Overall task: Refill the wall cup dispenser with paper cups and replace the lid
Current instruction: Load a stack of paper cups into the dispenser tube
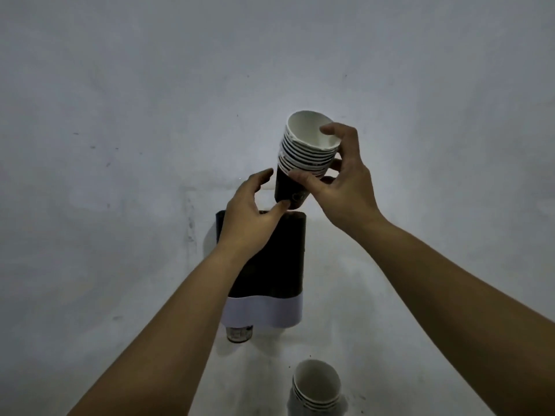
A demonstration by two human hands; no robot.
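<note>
A stack of several nested paper cups (306, 151), dark outside and white inside, hangs tilted just above the open top of the wall dispenser (279, 259), a black body with a white lower band. My right hand (339, 181) grips the stack at its rims and side. My left hand (255, 214) sits against the dispenser's top, its fingertips touching the bottom cup of the stack. One cup (239, 334) pokes out of the dispenser's underside. No lid is in view.
A second, shorter stack of paper cups (316, 385) stands below at the lower right. The grey-white wall (150, 115) fills the background behind the dispenser.
</note>
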